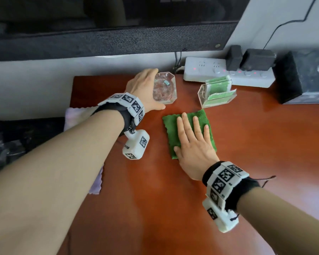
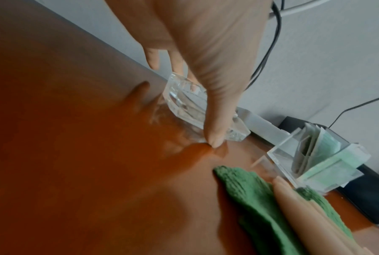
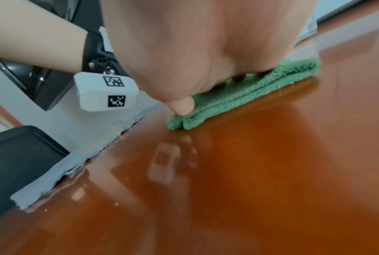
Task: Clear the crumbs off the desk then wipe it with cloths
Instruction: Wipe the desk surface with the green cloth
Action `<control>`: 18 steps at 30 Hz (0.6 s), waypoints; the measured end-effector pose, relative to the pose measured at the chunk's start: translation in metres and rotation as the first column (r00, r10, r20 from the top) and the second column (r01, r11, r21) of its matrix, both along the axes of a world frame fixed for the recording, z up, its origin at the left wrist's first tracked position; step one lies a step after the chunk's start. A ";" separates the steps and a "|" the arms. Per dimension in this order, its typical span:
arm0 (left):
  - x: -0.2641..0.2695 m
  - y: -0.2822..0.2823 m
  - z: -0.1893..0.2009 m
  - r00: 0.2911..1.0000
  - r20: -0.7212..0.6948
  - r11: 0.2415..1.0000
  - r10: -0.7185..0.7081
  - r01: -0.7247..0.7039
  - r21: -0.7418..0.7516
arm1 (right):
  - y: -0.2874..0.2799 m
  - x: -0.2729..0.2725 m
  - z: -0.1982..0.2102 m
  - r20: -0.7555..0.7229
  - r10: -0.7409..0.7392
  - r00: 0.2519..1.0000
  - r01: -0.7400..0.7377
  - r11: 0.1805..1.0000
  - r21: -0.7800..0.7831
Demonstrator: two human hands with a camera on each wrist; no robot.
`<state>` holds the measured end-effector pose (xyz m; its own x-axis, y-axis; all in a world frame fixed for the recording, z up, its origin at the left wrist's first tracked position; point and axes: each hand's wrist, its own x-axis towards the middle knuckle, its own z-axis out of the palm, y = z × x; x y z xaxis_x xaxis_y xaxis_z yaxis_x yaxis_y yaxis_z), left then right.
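Nearest the head camera: two bare forearms, each banded at the wrist with a black strap and white marker blocks. Under them, a glossy red-brown tabletop (image 1: 247,144), with a few pale crumbs (image 3: 116,204) scattered near its left edge in the right wrist view.

Right hand (image 1: 193,142) laid flat, fingers straight and slightly spread, pressing down on a folded green cloth (image 1: 170,131) around the middle of the tabletop; thumb at the cloth's near left edge. Nothing gripped, only pressed.

Left hand (image 1: 145,87) farther away and to the left, curved round the left side of a clear glass ashtray (image 1: 167,89): fingers at its far corner, thumb tip down on the tabletop against its near corner. Ashtray resting on the tabletop, with reddish bits and a small pale green scrap inside. The two hands apart, one on each thing.

Right of the ashtray, a clear acrylic holder (image 1: 216,92) stacked with green-and-white packets, just beyond the cloth's far edge. Behind it, against the wall, a white power strip (image 1: 206,70) with two black adapters plugged in. A dark box (image 1: 291,80) at the far right. A pale lilac cloth (image 1: 74,115) hanging over the tabletop's left edge, partly hidden by the left forearm.
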<state>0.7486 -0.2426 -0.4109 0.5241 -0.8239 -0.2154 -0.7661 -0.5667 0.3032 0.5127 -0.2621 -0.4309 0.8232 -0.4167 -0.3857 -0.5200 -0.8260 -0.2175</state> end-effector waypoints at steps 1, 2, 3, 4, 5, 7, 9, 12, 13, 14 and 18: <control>0.002 0.000 0.001 1.000 0.009 1.000 -0.011 0.011 0.004 | 0.001 0.002 0.000 -0.010 -0.011 1.000 0.011 1.000 0.003; 0.004 0.000 0.002 1.000 0.022 1.000 -0.022 0.021 0.015 | 0.002 0.005 0.001 -0.019 -0.022 1.000 0.022 1.000 0.006; 0.006 0.002 0.004 0.999 0.032 0.999 -0.026 0.025 0.026 | 0.003 0.009 0.001 -0.027 -0.033 0.999 0.034 0.999 0.006; 0.009 0.004 0.004 0.999 0.034 0.999 -0.018 0.017 0.030 | 0.004 0.013 0.001 -0.031 -0.046 0.998 0.046 0.999 0.003; 0.013 0.009 0.005 1.000 0.026 1.000 0.003 -0.003 0.024 | 0.004 0.018 0.001 -0.030 -0.060 0.998 0.060 0.998 -0.001; 0.024 0.023 0.007 0.998 -0.011 0.998 0.067 -0.068 -0.014 | 0.007 0.032 0.001 -0.019 -0.083 0.996 0.083 0.997 -0.005; 0.036 0.040 0.010 0.991 -0.044 0.990 0.128 -0.130 -0.050 | 0.009 0.050 0.001 -0.015 -0.103 0.995 0.103 0.995 -0.005; 0.056 0.067 0.018 0.985 -0.051 0.984 0.164 -0.167 -0.064 | 0.007 0.086 -0.001 -0.006 -0.125 0.992 0.125 0.992 -0.014; 0.061 0.075 0.021 0.984 -0.054 0.983 0.169 -0.172 -0.060 | 0.003 0.100 -0.002 -0.001 -0.128 0.992 0.128 0.992 -0.021; 0.065 0.082 0.024 0.984 -0.055 0.983 0.171 -0.175 -0.059 | -0.002 0.113 -0.004 0.001 -0.127 0.992 0.127 0.991 -0.030; 0.073 0.105 0.030 0.980 -0.063 0.977 0.189 -0.195 -0.091 | -0.025 0.158 -0.007 -0.008 -0.145 0.989 0.144 0.988 -0.047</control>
